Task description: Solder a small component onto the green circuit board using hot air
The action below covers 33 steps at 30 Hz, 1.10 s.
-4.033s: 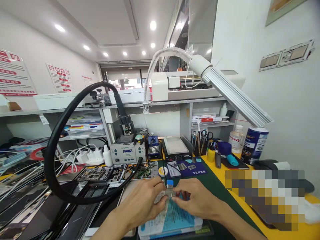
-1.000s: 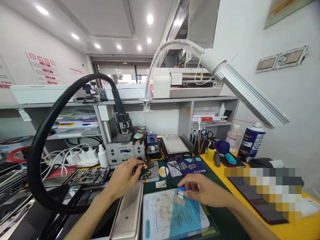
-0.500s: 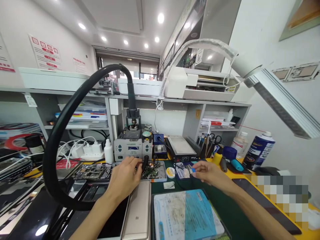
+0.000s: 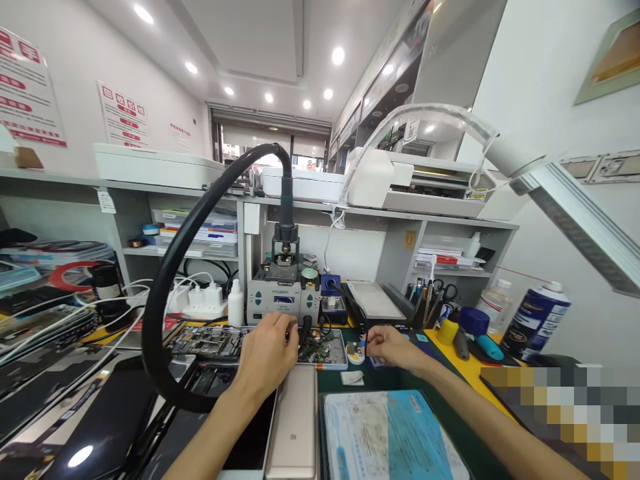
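Note:
My left hand (image 4: 270, 350) is closed, fingertips curled together over a tray (image 4: 345, 363) of loose circuit-board scraps, just in front of the grey hot-air rework station (image 4: 283, 297). A dark bit shows at those fingertips, too hidden to name. The fingers of my right hand (image 4: 393, 347) are pinched at the tray's right side, on a small blue-edged piece (image 4: 363, 348) that is partly hidden. Close by that piece is a round white-and-yellow container (image 4: 355, 355). A black cable (image 4: 367, 330) runs down beside the fingertips.
A thick black hose (image 4: 160, 313) arches over my left arm. A gold phone (image 4: 293, 427) and a blue-and-white box (image 4: 390, 433) lie in front. Phone boards (image 4: 210, 340) sit left. A flat heating plate (image 4: 377, 300), pen holder (image 4: 433, 300) and spray can (image 4: 535, 320) stand right.
The view has swung left, shifting the bench rightward in the picture. My right hand has moved left toward the tray with the small piece. My left hand keeps about its place over the tray.

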Available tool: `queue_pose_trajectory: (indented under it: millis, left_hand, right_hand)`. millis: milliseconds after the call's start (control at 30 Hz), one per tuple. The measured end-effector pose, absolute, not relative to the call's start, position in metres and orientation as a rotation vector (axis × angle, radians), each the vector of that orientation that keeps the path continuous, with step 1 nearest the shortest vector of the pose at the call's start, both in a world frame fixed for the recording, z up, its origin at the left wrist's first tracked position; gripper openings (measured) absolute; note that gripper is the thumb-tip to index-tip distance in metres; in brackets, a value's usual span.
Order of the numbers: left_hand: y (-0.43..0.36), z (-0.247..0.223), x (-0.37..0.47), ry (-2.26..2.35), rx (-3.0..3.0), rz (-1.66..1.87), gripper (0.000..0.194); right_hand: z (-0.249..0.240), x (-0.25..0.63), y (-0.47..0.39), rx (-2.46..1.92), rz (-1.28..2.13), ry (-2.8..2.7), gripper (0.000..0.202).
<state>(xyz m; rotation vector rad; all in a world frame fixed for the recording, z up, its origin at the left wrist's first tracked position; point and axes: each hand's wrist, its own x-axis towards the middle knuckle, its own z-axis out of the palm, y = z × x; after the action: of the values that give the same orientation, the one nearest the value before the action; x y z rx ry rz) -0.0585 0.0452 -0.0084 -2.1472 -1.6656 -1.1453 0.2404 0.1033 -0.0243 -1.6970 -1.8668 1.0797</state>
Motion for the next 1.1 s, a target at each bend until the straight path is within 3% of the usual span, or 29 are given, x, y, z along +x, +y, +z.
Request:
queue_pose_trajectory:
  millis: [133,300,467,700,1100]
  left_hand:
    - [0.043,-0.006,-0.060,-1.686,-2.091,-1.261,0.019]
    - [0.042,-0.002,-0.062,-1.734,-2.014,-1.401,0.018]
    - [0.042,0.000,-0.062,-1.761,-1.962,-1.506,0.016]
    - [0.041,-0.001,-0.060,-1.736,-1.951,-1.557,0.019]
    - [0.043,-0.002,-0.063,-1.715,-1.921,-1.593,0.014]
  right_hand:
    - [-0.009,0.248,0.098,-1.678,0.948,-1.931,0.025]
    - [0.046,0.243,0.074,-1.536,0.609,-1.929,0.023]
    - [0.083,0.208,0.031,-1.360,0.613,-2.197,0.030]
    - [0.078,0.156,0.038,-1.287,0.477,-2.666,0.012]
    - [0.044,0.123,0.102,-1.345,0.413,-3.104,0.023]
